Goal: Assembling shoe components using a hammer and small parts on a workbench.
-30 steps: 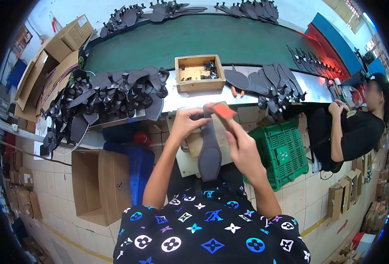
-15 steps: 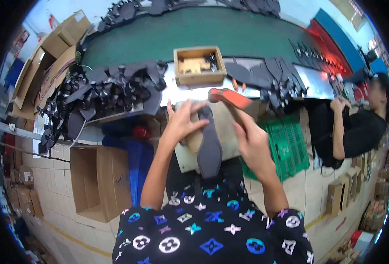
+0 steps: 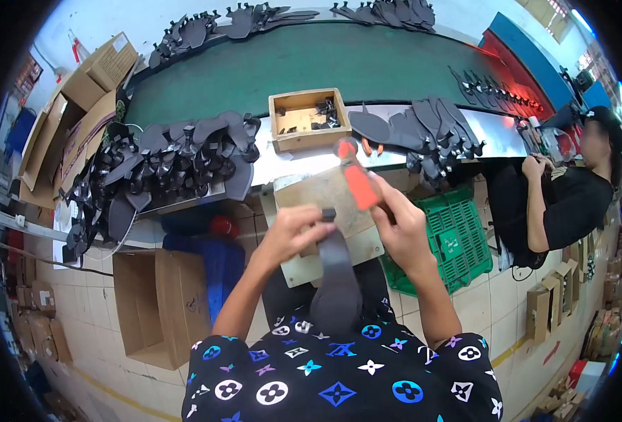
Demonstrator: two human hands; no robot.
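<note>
Two hands are at work over a tan board (image 3: 325, 204) that juts from the tabletop (image 3: 290, 158) edge. The left hand (image 3: 293, 235) is closed around the upper end of a dark sole (image 3: 338, 278), which hangs down from the board toward the lap at 6 o'clock. The right hand (image 3: 402, 232) is pinched on a red-handled tool (image 3: 357, 179), its tip pointing to 11 o'clock, just above the sole's top. A slip of the tool could be caused by too much push, and the left hand's fingers, lying just beside the tip, could be nicked. The sole, held only at one end, could twist or slide off the board. The wooden tray (image 3: 307, 119) at 12 o'clock could be knocked by a long stroke.
</note>
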